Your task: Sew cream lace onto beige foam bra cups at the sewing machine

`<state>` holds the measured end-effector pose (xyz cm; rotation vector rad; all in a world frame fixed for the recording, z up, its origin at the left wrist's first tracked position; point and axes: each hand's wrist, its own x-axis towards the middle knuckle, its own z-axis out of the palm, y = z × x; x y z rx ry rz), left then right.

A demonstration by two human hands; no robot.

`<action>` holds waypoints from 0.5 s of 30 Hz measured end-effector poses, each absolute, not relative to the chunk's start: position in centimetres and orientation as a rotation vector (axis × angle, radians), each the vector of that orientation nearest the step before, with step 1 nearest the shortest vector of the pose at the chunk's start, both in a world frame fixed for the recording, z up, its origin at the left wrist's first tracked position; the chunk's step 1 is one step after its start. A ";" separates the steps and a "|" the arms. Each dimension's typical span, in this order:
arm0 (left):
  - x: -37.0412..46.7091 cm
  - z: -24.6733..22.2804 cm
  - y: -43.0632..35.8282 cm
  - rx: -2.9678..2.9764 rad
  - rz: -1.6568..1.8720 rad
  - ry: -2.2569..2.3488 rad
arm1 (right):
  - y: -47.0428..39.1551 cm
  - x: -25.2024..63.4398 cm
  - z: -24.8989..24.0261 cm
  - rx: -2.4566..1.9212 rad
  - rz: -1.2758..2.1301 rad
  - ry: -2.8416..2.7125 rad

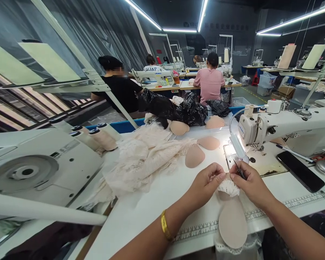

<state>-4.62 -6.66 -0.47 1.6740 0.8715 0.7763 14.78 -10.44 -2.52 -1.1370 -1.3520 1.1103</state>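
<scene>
My left hand point(209, 182) pinches the upper edge of a white lace piece point(229, 188) between thumb and fingertips. Close beside it, my right hand point(250, 180) is closed around dark thread snips point(241, 170), their pointed blades up, and its thumb and finger also touch the lace piece. A beige oval bra cup point(233, 224) hangs below the lace toward the table's front edge, with more lace under it. Both hands are just in front of the lit needle area of a white sewing machine point(287, 124). My fingers hide part of the lace.
Left of my hands lie a cream lace heap point(141, 151) and loose beige cups point(195, 156). A black phone point(300, 171) rests at right, behind a printed ruler strip point(295, 202). Black plastic bags point(192, 110) are beyond the table. Co-workers point(209, 81) sit at machines further off.
</scene>
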 end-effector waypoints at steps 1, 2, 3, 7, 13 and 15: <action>-4.6 -0.6 -6.7 1.688 0.783 0.905 | -10.6 14.9 -2.5 -1.175 1.027 -1.400; -4.5 -0.7 -6.7 1.699 0.791 0.930 | -10.8 15.0 -2.4 -1.207 0.939 -1.455; -4.5 -0.7 -6.7 1.709 0.803 0.949 | -11.0 15.2 -2.4 -1.232 0.848 -1.514; -4.5 -0.6 -6.9 1.769 0.880 0.975 | -11.8 15.6 -2.7 -1.287 0.451 -1.751; -4.5 -0.4 -6.9 1.792 0.962 0.937 | -11.9 15.4 -3.8 -1.229 -0.027 -1.876; -4.5 -0.5 -6.9 1.791 0.965 0.938 | -11.8 15.3 -3.8 -1.207 -0.076 -1.888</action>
